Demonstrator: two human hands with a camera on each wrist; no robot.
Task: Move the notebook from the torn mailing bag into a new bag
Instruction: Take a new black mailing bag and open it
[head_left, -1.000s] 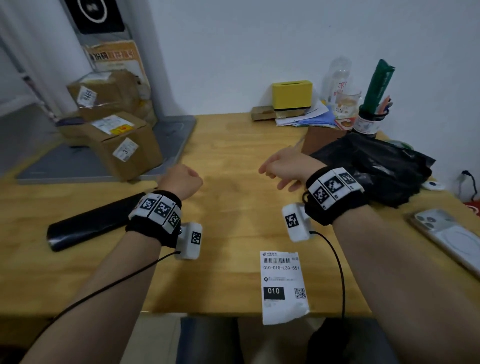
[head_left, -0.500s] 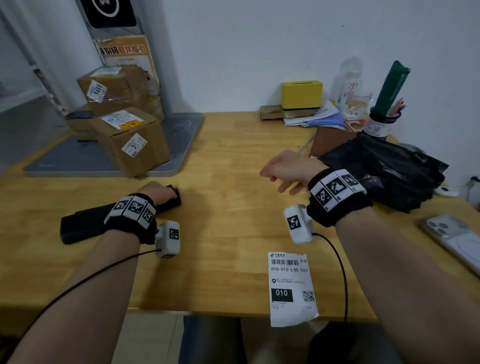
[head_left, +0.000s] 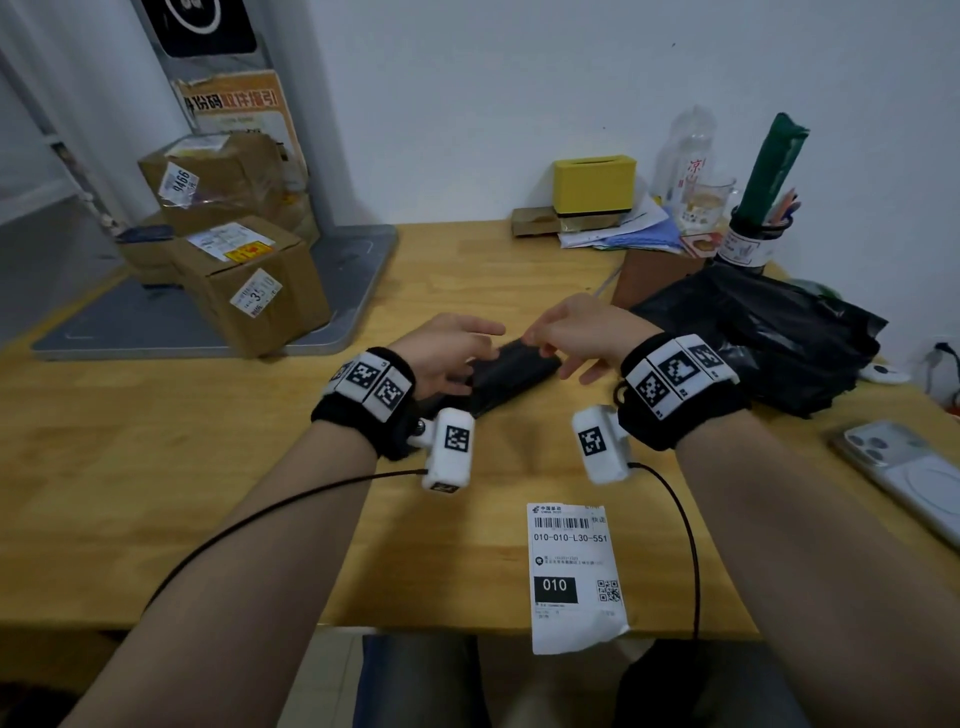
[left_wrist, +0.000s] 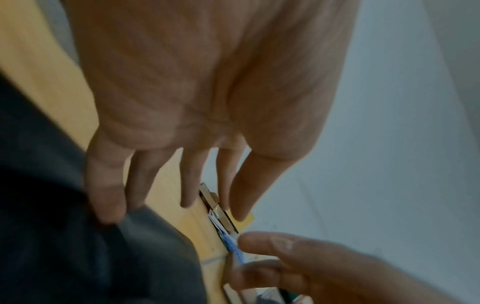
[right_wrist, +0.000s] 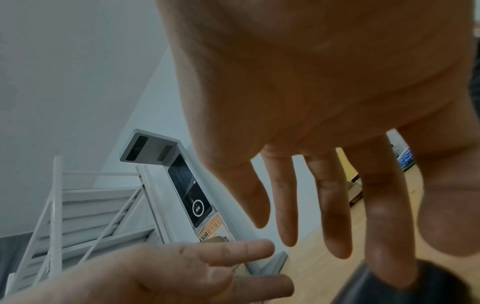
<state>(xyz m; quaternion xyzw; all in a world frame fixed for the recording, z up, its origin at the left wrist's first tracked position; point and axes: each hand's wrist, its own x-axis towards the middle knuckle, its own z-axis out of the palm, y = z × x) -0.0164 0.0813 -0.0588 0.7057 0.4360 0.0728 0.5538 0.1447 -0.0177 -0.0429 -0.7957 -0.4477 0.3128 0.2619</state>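
A long black mailing bag (head_left: 514, 376) lies slantwise in the middle of the wooden table (head_left: 156, 493), its contents hidden. My left hand (head_left: 457, 345) reaches over its near left end with straight fingers; in the left wrist view one fingertip (left_wrist: 106, 205) touches the dark bag (left_wrist: 64, 236). My right hand (head_left: 571, 330) hovers at the far right end, fingers spread. In the right wrist view its forefinger (right_wrist: 384, 236) rests on the black bag (right_wrist: 428, 288). A crumpled heap of black bags (head_left: 769, 338) lies to the right.
A white shipping label (head_left: 571, 566) hangs over the near table edge. A phone (head_left: 914, 478) lies at the right. Cardboard boxes (head_left: 249, 280) stand on a grey scale plate at the left. A yellow box (head_left: 595, 184), papers and a pen cup (head_left: 748, 244) line the wall.
My left hand went left to the black bag, then brought it to the middle of the table. My right hand opened its fingers and came to the bag's far end.
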